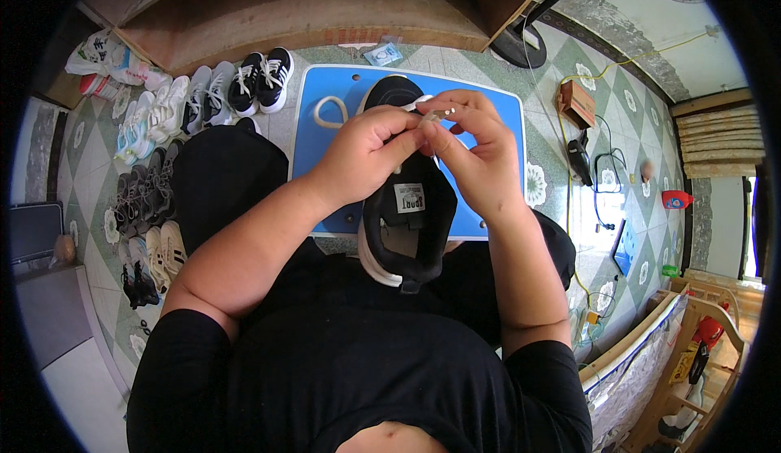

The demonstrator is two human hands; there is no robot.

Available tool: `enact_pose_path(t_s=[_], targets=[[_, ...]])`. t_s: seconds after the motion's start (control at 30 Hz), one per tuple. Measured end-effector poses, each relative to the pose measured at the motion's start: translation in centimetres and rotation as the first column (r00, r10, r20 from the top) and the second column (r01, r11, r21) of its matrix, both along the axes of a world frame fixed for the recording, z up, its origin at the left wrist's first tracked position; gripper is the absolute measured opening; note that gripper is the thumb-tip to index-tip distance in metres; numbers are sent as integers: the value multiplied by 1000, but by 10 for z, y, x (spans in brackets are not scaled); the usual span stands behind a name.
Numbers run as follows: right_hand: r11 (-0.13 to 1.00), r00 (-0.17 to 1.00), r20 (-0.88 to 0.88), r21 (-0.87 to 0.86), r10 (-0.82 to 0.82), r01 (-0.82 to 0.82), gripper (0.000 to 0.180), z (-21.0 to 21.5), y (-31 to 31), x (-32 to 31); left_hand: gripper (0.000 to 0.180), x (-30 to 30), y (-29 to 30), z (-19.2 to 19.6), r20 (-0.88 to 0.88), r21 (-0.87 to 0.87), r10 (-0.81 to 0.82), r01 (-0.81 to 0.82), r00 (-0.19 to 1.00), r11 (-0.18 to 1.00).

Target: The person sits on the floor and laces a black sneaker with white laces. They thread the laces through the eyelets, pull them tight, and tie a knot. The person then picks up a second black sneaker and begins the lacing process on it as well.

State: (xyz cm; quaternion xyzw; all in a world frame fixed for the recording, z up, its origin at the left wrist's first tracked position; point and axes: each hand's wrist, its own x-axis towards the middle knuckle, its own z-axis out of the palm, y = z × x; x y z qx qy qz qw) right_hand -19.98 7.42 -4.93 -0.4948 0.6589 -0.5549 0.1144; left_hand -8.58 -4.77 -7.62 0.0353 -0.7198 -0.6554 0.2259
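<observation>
A black shoe [449, 209] with a pale sole and a label on its insole lies on a small blue table [325, 193], heel toward me. Over its upper, my left hand [364, 150] and my right hand [480, 156] meet, thumbs and fingers pinched together. Between them is a white shoelace [444, 113], its tip sticking out past the right fingers. My hands hide the front part of the opening and most of the lacing. Left of the toe, a white lace loop [318, 113] rests on the table.
Several pairs of shoes [215, 95] stand on the tiled floor at the left. Beyond the table runs a wooden cabinet [325, 26], with a small blue packet [382, 53] before it. On the right are a brown box [577, 105], cables, and a wooden rack [691, 355].
</observation>
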Motion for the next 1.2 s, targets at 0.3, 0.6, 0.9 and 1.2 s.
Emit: enact_pose_path(t_s=[0.3, 0.6, 0.9, 1.2], targets=[[946, 832, 466, -256, 301, -199, 28, 0, -1, 16, 22, -9, -3, 0, -147, -568, 115, -179, 982, 803], [917, 644, 653, -287, 399, -277, 38, 19, 18, 24, 30, -16, -12, -19, -85, -670, 103, -134, 991, 730], [797, 645, 473, -421, 600, -433, 27, 71, 63, 47, 35, -9, -7, -9, -3, -674, 63, -49, 998, 738], [930, 748, -655, 200, -107, 309, 16, 38, 32, 4, 28, 16, 15, 8, -363, -643, -392, 76, 845, 762]])
